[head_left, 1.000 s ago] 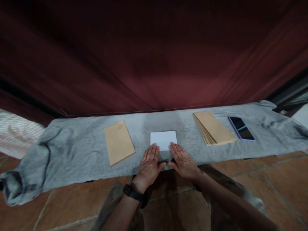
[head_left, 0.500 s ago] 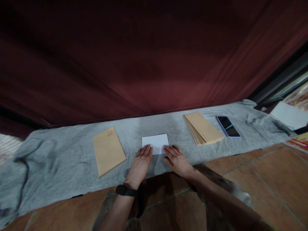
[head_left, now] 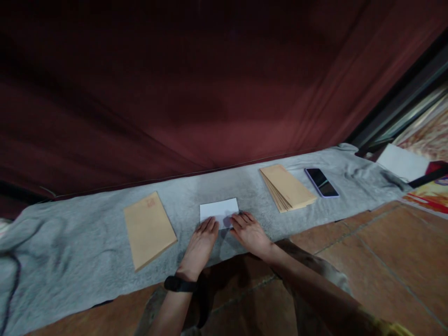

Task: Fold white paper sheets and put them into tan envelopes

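A small white sheet of paper (head_left: 219, 208), apparently folded, lies on the grey cloth in front of me. My left hand (head_left: 205, 235) rests palm down with its fingers stretched over the paper's near left corner. At the near right corner, the fingers of my right hand (head_left: 248, 231) lie extended on the paper, the thumb a little apart. Neither hand visibly grips it. To the left is a brown envelope or stack of envelopes (head_left: 150, 232) with a reddish print in one corner. On the right sits a fanned stack of brown envelopes (head_left: 289, 187).
A phone with a purple edge (head_left: 322, 182) lies right of the fanned envelopes. The grey cloth (head_left: 87, 233) covers a long narrow surface against a dark red curtain-like backdrop (head_left: 210, 102). Brown floor tiles (head_left: 371, 261) show nearer me. A white sheet (head_left: 402, 162) is at far right.
The view has shifted, so the items on the cloth appear slightly further left. Both hands stay on the white paper, with only slight movement of the fingers.
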A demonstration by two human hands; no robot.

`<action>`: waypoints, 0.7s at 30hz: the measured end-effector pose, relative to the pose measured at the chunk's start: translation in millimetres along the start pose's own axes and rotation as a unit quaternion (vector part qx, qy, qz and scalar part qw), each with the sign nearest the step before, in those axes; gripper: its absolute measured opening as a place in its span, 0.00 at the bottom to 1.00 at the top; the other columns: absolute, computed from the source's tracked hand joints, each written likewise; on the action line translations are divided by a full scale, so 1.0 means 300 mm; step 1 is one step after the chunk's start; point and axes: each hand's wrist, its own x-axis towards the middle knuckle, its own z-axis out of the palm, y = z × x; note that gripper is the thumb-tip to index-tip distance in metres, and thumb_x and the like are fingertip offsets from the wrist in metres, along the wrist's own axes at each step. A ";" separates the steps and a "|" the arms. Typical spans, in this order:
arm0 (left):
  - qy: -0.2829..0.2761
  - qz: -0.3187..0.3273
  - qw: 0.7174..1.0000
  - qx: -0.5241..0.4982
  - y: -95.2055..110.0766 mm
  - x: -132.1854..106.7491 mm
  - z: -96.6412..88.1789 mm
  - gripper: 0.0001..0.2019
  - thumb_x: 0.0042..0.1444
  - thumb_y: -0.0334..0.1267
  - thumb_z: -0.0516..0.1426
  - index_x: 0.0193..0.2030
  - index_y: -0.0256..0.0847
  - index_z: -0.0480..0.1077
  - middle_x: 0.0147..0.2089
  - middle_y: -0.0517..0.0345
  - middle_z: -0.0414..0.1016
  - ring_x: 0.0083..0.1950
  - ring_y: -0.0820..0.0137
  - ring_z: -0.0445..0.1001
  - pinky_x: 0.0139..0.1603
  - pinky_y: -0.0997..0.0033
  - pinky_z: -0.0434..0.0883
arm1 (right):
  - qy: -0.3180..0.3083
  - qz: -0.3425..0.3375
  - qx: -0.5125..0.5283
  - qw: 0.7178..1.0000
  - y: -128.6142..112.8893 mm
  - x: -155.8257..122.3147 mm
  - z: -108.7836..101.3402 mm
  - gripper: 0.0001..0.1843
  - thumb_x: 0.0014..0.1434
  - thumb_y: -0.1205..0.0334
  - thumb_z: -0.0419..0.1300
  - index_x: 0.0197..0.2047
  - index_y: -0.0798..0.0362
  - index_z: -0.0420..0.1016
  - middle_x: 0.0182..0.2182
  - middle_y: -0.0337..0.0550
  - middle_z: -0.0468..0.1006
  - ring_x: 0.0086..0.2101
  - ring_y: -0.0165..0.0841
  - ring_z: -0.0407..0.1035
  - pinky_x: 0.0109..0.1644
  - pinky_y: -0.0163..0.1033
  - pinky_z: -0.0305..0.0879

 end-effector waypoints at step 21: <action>0.122 -0.025 0.992 0.024 0.018 0.024 -0.109 0.13 0.60 0.23 0.50 0.43 0.39 0.73 0.43 0.48 0.79 0.46 0.59 0.77 0.57 0.55 0.71 | 0.091 0.048 0.118 0.988 0.103 0.050 -0.063 0.13 0.70 0.63 0.54 0.47 0.49 0.80 0.46 0.45 0.82 0.44 0.38 0.75 0.57 0.46 0.67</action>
